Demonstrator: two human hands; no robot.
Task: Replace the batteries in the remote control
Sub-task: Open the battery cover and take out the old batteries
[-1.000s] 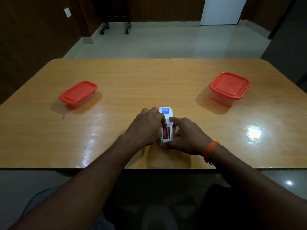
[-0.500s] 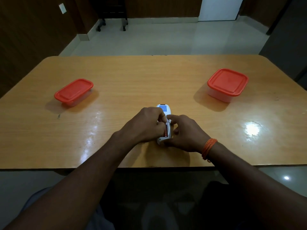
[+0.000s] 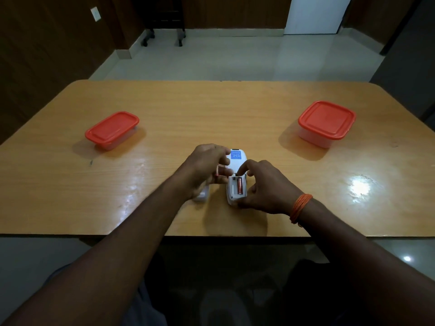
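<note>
A white plastic remote control [image 3: 236, 177] lies face down near the front edge of the glossy wooden tabletop [image 3: 211, 109], its battery bay open. One orange cylindrical battery [image 3: 239, 186] sits in the bay's right-hand slot; the left slot shows bare white. The right hand [image 3: 263, 187] (an orange thread band at its wrist) steadies the remote, forefinger on the bay's far end, thumb at the near corner. The left hand [image 3: 207, 169] hovers just left of the remote, its fingers [image 3: 224, 171] pinching a small reddish object, mostly hidden. Under that hand a small white plastic piece [image 3: 202, 195] rests on the tabletop. Two clear containers with red lids stand well apart: a rectangular one [image 3: 112, 130] far left, a squarer one [image 3: 326, 123] far right.
</note>
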